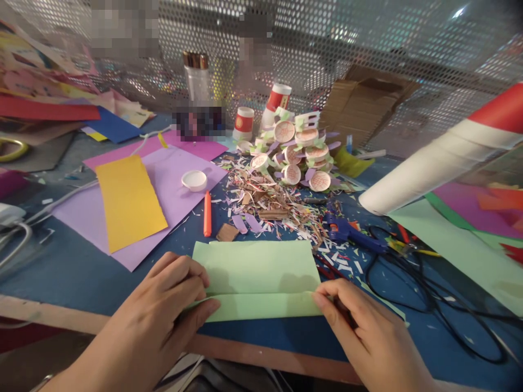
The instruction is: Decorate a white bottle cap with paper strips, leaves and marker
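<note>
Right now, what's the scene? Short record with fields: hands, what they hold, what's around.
left hand: fingers pinch the left end of the green paper
right hand: fingers pinch the right end, at the fold
green paper: lies on the blue table, near edge folded over into a strip
behind paper: orange stick, scrap pile
left side: yellow sheet on purple sheet; white lid also on purple sheet
right side: blue glue gun

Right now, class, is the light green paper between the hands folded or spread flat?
Folded: the green paper has its near edge turned over along a crease; the left hand and right hand pinch its ends.
</note>
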`<state>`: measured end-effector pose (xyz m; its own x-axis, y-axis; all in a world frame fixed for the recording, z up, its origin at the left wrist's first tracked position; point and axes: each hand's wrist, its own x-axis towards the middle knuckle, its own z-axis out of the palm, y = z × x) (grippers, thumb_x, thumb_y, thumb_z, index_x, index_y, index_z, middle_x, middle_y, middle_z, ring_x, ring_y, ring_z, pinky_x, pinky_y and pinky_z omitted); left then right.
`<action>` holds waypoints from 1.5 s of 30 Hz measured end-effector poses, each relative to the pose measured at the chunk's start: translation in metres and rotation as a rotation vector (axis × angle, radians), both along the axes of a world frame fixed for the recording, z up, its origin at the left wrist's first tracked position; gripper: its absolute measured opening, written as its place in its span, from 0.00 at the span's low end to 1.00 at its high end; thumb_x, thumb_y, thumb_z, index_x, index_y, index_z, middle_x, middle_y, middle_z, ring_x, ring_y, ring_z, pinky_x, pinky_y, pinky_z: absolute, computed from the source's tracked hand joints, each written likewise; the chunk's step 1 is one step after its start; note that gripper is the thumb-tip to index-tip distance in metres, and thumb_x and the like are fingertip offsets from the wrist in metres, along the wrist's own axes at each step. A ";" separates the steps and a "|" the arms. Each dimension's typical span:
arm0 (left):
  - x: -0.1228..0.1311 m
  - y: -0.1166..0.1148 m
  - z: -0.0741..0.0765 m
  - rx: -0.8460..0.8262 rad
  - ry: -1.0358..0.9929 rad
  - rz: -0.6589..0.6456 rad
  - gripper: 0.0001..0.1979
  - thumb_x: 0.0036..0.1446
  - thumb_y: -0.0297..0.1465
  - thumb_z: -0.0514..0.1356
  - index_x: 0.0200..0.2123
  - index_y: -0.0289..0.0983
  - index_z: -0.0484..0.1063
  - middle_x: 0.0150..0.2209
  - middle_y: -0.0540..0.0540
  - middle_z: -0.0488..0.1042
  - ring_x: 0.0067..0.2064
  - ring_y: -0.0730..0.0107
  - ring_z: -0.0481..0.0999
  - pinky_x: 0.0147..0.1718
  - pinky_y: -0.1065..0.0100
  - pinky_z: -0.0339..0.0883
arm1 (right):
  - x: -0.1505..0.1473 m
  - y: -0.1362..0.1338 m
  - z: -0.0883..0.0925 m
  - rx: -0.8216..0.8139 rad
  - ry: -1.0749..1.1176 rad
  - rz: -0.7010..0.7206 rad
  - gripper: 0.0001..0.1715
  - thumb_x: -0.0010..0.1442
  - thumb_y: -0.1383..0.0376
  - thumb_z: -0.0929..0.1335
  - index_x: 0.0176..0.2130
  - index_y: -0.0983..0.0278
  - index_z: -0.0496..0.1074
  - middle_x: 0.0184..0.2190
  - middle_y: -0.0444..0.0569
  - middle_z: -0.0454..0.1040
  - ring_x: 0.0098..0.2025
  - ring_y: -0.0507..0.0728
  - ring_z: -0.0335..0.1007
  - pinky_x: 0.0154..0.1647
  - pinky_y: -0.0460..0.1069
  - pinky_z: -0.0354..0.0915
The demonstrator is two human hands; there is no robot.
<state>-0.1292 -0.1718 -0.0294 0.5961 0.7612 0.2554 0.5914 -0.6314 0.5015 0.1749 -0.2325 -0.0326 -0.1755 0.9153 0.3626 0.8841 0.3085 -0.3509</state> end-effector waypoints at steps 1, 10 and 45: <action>0.001 0.001 0.001 0.003 0.002 0.005 0.09 0.68 0.30 0.57 0.33 0.40 0.69 0.38 0.48 0.71 0.39 0.67 0.71 0.39 0.69 0.67 | 0.000 0.001 -0.001 -0.002 -0.009 -0.003 0.11 0.73 0.63 0.61 0.36 0.58 0.66 0.27 0.38 0.73 0.26 0.48 0.73 0.30 0.42 0.64; 0.003 0.001 -0.002 0.002 -0.009 0.016 0.08 0.69 0.31 0.56 0.34 0.40 0.69 0.36 0.48 0.69 0.38 0.66 0.69 0.37 0.69 0.66 | -0.001 0.005 -0.003 0.042 -0.098 0.007 0.12 0.74 0.63 0.59 0.38 0.58 0.65 0.27 0.39 0.74 0.27 0.49 0.75 0.30 0.44 0.64; -0.004 0.006 -0.009 0.041 0.045 0.081 0.12 0.68 0.37 0.58 0.31 0.40 0.69 0.33 0.48 0.69 0.38 0.61 0.65 0.39 0.62 0.61 | -0.001 0.004 -0.004 0.054 -0.091 -0.020 0.12 0.74 0.62 0.60 0.37 0.58 0.67 0.27 0.39 0.77 0.27 0.49 0.78 0.30 0.43 0.66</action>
<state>-0.1331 -0.1661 -0.0385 0.5444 0.7969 0.2618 0.6631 -0.6000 0.4476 0.1740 -0.2284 -0.0361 -0.1920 0.8983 0.3952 0.9177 0.3070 -0.2520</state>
